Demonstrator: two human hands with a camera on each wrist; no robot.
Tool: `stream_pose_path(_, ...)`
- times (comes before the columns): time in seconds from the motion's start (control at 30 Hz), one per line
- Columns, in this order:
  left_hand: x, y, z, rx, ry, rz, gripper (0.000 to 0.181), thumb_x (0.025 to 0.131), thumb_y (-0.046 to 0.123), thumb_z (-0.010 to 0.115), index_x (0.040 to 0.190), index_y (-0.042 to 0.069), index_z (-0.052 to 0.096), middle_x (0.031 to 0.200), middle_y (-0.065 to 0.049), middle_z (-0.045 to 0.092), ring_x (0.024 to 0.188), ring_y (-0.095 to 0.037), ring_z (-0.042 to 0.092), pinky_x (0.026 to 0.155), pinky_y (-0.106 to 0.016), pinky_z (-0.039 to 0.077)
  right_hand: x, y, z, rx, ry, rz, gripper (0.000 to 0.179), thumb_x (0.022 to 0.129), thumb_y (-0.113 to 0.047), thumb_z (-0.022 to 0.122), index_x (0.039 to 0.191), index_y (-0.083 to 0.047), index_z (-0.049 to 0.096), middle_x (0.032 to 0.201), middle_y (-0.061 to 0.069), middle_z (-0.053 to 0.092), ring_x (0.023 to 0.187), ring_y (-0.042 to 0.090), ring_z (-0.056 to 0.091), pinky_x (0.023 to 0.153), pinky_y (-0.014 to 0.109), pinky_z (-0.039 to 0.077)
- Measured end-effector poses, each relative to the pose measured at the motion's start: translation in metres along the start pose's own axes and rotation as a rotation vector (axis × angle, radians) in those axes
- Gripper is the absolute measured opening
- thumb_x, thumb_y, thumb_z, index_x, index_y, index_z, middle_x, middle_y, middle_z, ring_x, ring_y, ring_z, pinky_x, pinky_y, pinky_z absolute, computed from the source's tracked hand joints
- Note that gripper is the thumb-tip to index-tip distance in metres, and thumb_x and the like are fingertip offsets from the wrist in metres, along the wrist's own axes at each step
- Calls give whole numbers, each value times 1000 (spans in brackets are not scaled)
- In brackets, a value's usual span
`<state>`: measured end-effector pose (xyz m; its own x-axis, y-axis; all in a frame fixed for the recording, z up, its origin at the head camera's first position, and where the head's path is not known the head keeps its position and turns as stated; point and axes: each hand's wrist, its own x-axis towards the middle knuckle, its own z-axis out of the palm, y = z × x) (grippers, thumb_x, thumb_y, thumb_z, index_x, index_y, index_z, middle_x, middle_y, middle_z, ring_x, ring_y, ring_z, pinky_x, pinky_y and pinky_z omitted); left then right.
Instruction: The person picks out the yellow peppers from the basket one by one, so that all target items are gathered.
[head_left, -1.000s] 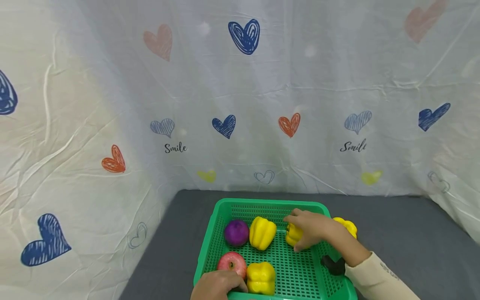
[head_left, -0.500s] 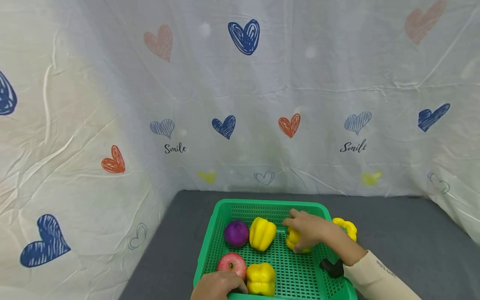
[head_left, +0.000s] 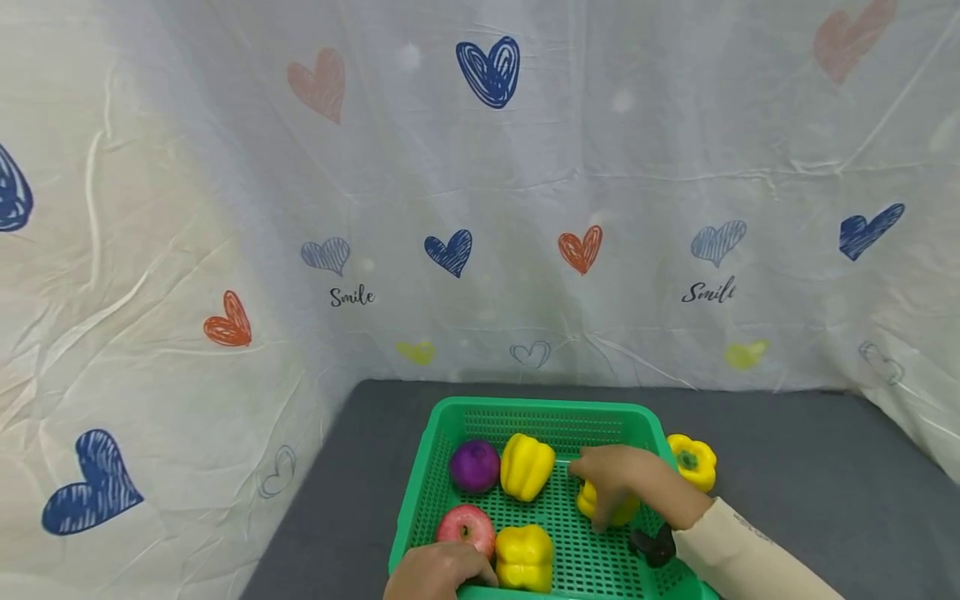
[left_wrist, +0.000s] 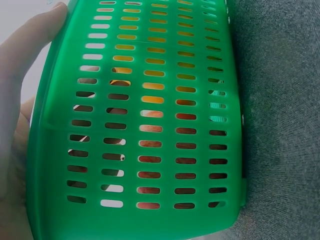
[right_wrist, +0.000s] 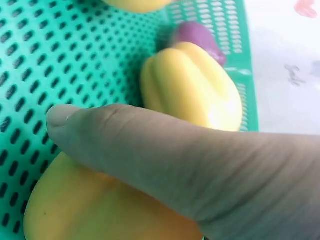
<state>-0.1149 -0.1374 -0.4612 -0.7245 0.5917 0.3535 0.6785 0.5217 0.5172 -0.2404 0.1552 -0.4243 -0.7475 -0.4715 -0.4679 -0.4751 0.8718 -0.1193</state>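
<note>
Head: gripped pepper (head_left: 627,510), long axis unclear

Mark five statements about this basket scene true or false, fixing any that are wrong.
1. The right hand grips a yellow bell pepper. True.
2. A red apple lies inside the green basket. True.
3. The left hand is on the basket's far rim. False: it holds the near rim.
4. All the peppers are inside the basket. False: a fourth yellow bell pepper lies outside, to its right.
5. A round purple item lies near the basket's left side. True.
</note>
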Motion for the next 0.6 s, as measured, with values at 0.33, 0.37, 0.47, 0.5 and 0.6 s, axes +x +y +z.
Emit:
stream_pose_path(0.33,0,-2,0,-12,-30,15,21,94,47,64,92,28,74,86,21,64,71,9,55,61,-9,45,12,-31,13,-372,-39,219,52,62,-48,94,94,-18,66,82,-2,58,64,14,52,56,33,54)
stream_pose_path(0.37,-1,-2,0,-11,-32,14,22,94,47,64,93,28,74,86,21,64,71,9,55,61,-10,45,16,-33,17,-403,-54,257,55,62,-49,94,97,-18,67,85,0,60,64,15,53,55,34,55)
stream_pose_path(0.47,0,-1,-1,-11,-37,8,22,94,47,64,93,27,74,87,21,65,71,9,55,61,-11,46,29,-36,24,-474,-117,336,64,61,-52,93,109,-20,66,93,2,60,64,18,54,53,39,54)
stream_pose_path(0.5,0,-1,-1,-7,-36,8,22,94,47,64,93,28,74,88,21,65,71,9,55,60,-11,46,32,-36,26,-479,-128,345,64,62,-51,94,112,-21,66,95,2,59,64,18,54,53,39,54)
stream_pose_path(0.6,0,0,-1,-7,-36,7,22,95,46,63,94,27,74,88,21,65,71,9,55,60,-11,46,40,-33,32,-485,-171,335,62,64,-49,93,114,-23,65,93,2,58,66,18,53,54,40,55)
